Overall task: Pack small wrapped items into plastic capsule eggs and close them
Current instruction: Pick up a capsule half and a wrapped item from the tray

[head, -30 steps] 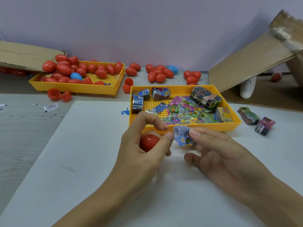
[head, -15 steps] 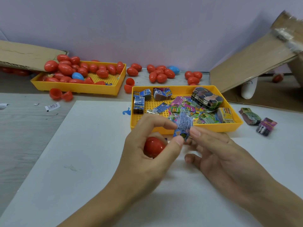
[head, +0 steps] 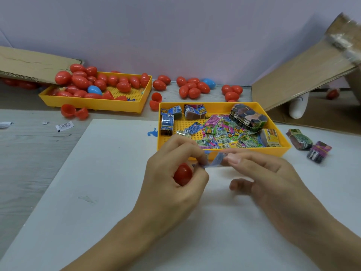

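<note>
My left hand grips a red capsule egg half in its curled fingers, just in front of the near yellow tray. Its thumb and forefinger also pinch one end of a small blue wrapped item. My right hand pinches the other end of that wrapper between thumb and forefinger. The wrapper is blurred and stretched flat between both hands. The near tray holds several colourful wrapped items and bundled packs.
A second yellow tray at the back left holds several red eggs and a blue one. Loose eggs lie by the wall. Cardboard flaps lean at the right, two bundles beside the near tray. A white sheet covers the table.
My left hand with the red egg half has moved right to meet the wrapper. The wrapper has turned from upright to lying flat, held between both hands.
</note>
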### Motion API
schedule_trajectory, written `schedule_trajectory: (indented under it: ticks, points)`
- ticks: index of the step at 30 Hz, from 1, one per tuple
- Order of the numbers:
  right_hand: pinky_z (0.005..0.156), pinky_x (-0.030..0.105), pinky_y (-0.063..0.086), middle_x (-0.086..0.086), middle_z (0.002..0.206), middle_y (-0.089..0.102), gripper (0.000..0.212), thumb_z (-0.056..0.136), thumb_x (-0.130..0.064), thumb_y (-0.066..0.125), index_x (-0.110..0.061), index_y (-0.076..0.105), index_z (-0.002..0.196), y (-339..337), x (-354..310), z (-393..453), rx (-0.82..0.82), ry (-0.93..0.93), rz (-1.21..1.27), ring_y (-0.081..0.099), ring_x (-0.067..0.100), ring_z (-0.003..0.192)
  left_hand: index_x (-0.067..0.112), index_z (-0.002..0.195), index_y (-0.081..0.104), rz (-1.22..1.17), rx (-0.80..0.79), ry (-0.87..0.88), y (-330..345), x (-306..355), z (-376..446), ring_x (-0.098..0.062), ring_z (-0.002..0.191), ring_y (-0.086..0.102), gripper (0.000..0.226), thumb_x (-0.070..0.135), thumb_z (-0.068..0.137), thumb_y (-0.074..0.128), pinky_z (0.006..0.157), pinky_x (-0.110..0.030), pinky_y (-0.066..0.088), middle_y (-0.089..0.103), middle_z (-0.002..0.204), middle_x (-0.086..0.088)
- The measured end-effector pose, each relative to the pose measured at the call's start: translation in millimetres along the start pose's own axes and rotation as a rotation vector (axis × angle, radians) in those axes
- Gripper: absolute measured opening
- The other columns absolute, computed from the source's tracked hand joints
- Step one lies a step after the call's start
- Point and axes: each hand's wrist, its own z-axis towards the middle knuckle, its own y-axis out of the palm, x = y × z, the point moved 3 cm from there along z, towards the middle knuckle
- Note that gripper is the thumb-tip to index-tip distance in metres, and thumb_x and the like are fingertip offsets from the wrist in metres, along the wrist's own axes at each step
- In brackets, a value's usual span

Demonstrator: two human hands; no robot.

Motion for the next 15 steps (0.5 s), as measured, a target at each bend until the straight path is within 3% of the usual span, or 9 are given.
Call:
schedule_trajectory:
  ticks: [2,6,11,15]
  points:
    - [0.061,0.022,0.05,-0.007,0.103,0.068,0.009,0.069,-0.023,0.079,-0.023,0.077,0.078,-3.3,-7.7,-2.4,0.096,-0.253,-0.259,0.065,0.008,0.086,0.01,0.074,0.06,0.113,-0.007,0.076,-0.3,1.9,-0.2,-0.01,0.066,0.051,0.012,-0.001,0.072,0.061,0.058,-0.016,0.037,0.054,0.079,0.006]
    - [0.074,0.029,0.049,0.004,0.122,0.052,0.024,0.082,-0.019,0.069,-0.031,0.068,0.102,0.9,-15.5,-14.4,0.029,-0.728,-0.598,0.059,0.022,0.103,0.01,0.076,0.063,0.214,-0.009,0.15,-0.6,4.0,-2.4,-0.02,0.06,0.055,0.005,0.01,0.078,0.058,0.052,-0.037,0.045,0.057,0.08,0.005]
    - [0.079,0.035,0.048,0.001,0.134,0.047,0.034,0.083,-0.014,0.066,-0.033,0.07,0.111,6.9,-12.7,-17.1,-0.034,-0.794,-0.884,0.051,0.022,0.113,0.011,0.081,0.065,0.305,-0.058,0.188,-2.0,6.2,-3.0,-0.023,0.059,0.056,0.011,0.015,0.081,0.055,0.047,-0.039,0.047,0.058,0.085,0.005]
    - [0.085,0.014,0.038,0.002,0.133,0.05,0.027,0.079,-0.016,0.07,-0.024,0.075,0.103,3.6,-14.0,-13.2,0.067,-0.758,-1.046,0.048,0.023,0.116,0.013,0.082,0.066,0.333,-0.074,0.18,-2.7,8.4,-3.2,-0.02,0.057,0.054,0.007,0.015,0.083,0.059,0.045,-0.036,0.047,0.058,0.087,0.006]
